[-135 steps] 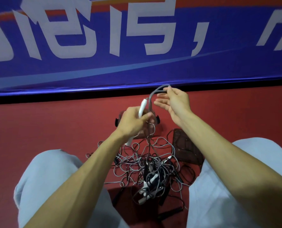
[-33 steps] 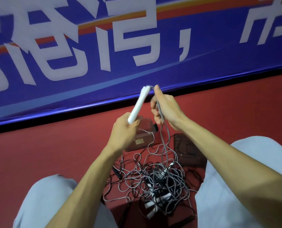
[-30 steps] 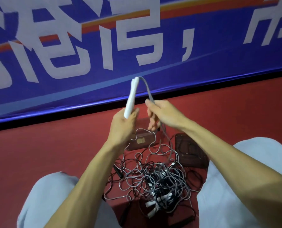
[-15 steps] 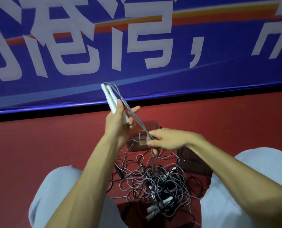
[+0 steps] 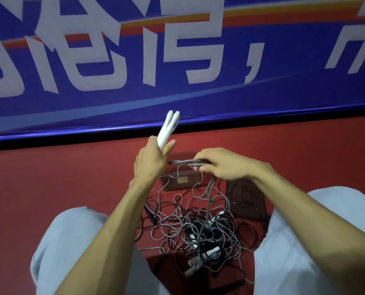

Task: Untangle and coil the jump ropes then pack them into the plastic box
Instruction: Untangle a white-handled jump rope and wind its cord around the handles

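My left hand (image 5: pixel 150 161) grips two white jump-rope handles (image 5: pixel 168 128) that stick up past my fingers. A doubled grey rope (image 5: pixel 184 161) runs level from that hand to my right hand (image 5: pixel 222 165), which holds it in curled fingers. From there the rope drops into a tangled pile of grey and black ropes (image 5: pixel 198 226) with several white handles on the red floor between my knees. The clear plastic box (image 5: pixel 180 182) lies just beyond the pile, partly hidden behind my hands.
The box's dark lid (image 5: pixel 246 199) lies on the floor right of the box. A blue banner with white characters (image 5: pixel 177 60) stands along the far edge of the floor. My knees in light trousers (image 5: pixel 71 241) flank the pile.
My right hand has slid along the rope and now holds it level beside my left hand. The handles in my left hand have tipped from leaning left to leaning right.
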The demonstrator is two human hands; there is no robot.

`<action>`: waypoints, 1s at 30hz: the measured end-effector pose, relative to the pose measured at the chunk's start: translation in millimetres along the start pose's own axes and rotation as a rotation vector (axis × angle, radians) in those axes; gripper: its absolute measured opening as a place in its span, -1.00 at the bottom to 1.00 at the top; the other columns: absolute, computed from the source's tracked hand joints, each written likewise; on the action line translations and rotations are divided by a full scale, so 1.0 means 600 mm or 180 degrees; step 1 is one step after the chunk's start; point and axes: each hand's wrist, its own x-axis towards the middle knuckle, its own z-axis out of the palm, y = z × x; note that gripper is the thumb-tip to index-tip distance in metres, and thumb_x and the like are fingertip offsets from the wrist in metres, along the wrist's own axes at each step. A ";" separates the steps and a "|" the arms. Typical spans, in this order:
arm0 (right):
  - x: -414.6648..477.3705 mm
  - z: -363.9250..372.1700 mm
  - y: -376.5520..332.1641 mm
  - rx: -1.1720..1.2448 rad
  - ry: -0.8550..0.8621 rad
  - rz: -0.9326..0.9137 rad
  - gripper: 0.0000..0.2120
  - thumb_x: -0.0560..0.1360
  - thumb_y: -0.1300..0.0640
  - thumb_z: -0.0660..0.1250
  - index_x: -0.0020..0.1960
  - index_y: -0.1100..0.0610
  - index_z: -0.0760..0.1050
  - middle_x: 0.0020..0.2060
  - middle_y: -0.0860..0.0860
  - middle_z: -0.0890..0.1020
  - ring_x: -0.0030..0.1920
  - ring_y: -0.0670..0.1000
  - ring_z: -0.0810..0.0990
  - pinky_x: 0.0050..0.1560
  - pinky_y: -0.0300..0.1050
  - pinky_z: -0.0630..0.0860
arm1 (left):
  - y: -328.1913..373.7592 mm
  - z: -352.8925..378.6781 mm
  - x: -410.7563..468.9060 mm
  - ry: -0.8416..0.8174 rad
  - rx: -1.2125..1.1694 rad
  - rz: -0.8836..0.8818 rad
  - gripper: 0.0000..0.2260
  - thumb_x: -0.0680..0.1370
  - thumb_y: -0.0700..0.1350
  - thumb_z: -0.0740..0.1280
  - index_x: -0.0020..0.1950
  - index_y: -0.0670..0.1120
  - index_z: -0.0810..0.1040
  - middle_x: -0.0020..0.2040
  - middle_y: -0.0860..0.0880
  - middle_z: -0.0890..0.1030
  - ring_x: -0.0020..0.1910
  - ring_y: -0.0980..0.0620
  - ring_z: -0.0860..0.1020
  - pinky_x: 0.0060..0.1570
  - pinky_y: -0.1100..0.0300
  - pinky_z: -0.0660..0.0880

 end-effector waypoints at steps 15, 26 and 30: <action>-0.003 -0.019 0.032 0.0376 0.1495 0.0422 -0.92 0.48 0.02 0.40 -0.17 -0.04 0.64 -0.33 -0.11 0.64 -0.27 -0.16 0.56 -0.16 -0.07 0.53 | 0.034 0.013 -0.036 -0.1388 0.0883 0.0802 -0.37 0.44 0.45 -0.19 -0.29 -0.02 0.38 -0.35 0.00 0.48 -0.34 -0.02 0.43 -0.28 0.06 0.32; -0.013 -0.034 0.024 0.2289 0.1381 0.0541 -0.82 0.39 0.11 0.51 -0.29 0.15 0.56 -0.44 -0.05 0.52 -0.43 -0.15 0.43 -0.37 -0.31 0.36 | 0.049 -0.020 -0.065 -0.1471 -0.0163 0.1340 -0.62 0.68 0.01 0.06 -0.32 -0.01 0.36 -0.44 0.10 0.38 -0.47 0.17 0.28 -0.40 0.19 0.23; -0.007 -0.030 0.015 0.4154 0.1142 0.0708 -0.77 0.58 0.24 0.21 -0.25 0.18 0.46 -0.43 0.00 0.48 -0.50 -0.17 0.44 -0.47 -0.33 0.34 | 0.046 -0.023 -0.056 -0.1054 -0.1176 0.1038 -0.73 0.61 -0.11 0.08 -0.22 0.03 0.47 -0.48 0.07 0.43 -0.52 0.13 0.32 -0.48 0.20 0.27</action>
